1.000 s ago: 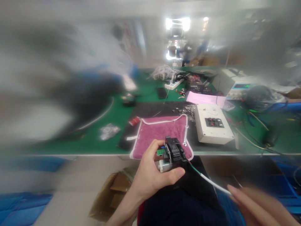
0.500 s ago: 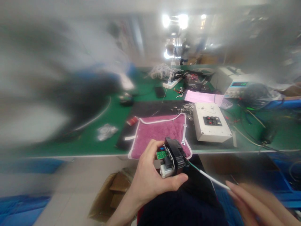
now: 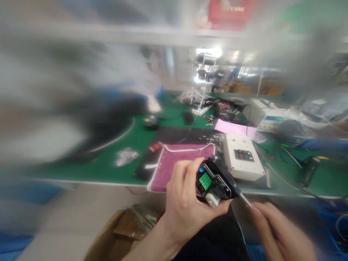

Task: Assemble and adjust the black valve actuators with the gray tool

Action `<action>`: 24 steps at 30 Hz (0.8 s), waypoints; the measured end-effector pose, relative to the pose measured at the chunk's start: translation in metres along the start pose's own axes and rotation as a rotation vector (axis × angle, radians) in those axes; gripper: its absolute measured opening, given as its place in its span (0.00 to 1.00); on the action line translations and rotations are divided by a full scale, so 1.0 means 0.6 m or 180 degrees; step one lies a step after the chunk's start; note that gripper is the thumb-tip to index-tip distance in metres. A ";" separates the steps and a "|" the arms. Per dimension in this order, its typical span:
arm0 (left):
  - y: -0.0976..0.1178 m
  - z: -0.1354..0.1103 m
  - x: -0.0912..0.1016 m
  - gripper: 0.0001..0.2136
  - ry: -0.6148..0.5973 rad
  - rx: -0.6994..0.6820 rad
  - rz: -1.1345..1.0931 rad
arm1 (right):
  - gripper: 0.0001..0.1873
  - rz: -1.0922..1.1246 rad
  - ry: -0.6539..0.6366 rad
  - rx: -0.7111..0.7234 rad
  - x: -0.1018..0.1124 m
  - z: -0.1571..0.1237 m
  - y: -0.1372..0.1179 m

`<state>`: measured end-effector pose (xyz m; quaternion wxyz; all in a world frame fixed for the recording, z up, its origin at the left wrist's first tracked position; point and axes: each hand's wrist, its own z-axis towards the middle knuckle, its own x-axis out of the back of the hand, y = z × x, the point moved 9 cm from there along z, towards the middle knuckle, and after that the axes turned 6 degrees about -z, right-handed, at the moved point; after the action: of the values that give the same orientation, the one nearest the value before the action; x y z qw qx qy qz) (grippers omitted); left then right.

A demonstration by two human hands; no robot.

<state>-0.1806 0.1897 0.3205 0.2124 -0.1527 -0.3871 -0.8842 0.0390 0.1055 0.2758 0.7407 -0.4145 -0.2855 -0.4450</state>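
Note:
My left hand [image 3: 185, 203] grips a black electronic module [image 3: 216, 177] from its left side, thumb below and fingers above. On the module's face I see a small green circuit board [image 3: 206, 181], a blue part and a white cylindrical part [image 3: 212, 199] like a small motor. A white cable [image 3: 246, 199] leaves the module's right end. My right hand [image 3: 274, 228] pinches that cable close to the module, between thumb and fingers. Beneath and behind the module lies a purple cloth [image 3: 174, 163] with white edging, partly hidden by my left hand.
A white control box [image 3: 241, 156] with black and red switches stands right of the cloth. Several small metal parts [image 3: 216, 139] lie behind it. A pink paper [image 3: 235, 128], a bench instrument [image 3: 268, 117] and a clear bag [image 3: 126, 157] are on the green table. A cardboard box [image 3: 116, 232] sits below.
The module has moved right and turned, so its circuit-board face shows more toward me. My right hand has come nearer the module along the cable. The camera view has tilted up.

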 end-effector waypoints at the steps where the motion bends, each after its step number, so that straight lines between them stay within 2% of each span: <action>1: 0.006 0.004 0.000 0.40 0.0020 -0.0052 0.0007 | 0.12 0.0041 -0.0046 -0.0074 -0.002 0.009 0.002; 7: 0.040 0.023 0.007 0.38 0.0332 -0.0326 0.0123 | 0.15 0.0087 0.0157 -0.0637 -0.001 0.030 0.014; 14: 0.048 0.046 0.008 0.38 0.0491 -0.0304 0.0237 | 0.14 -0.0044 0.0221 -0.0025 0.016 0.072 0.014; 18: 0.045 0.053 0.006 0.38 0.0539 -0.0285 0.0157 | 0.15 0.0073 0.0081 -0.0257 0.028 0.096 0.028; 24: 0.034 0.055 -0.011 0.39 0.0499 -0.0093 -0.0041 | 0.19 0.0517 -0.0192 -0.0483 0.008 0.121 0.031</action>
<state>-0.1615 0.2035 0.3516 0.2341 -0.0837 -0.3573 -0.9003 0.0539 0.1715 0.3088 0.7319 -0.5043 -0.2387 -0.3912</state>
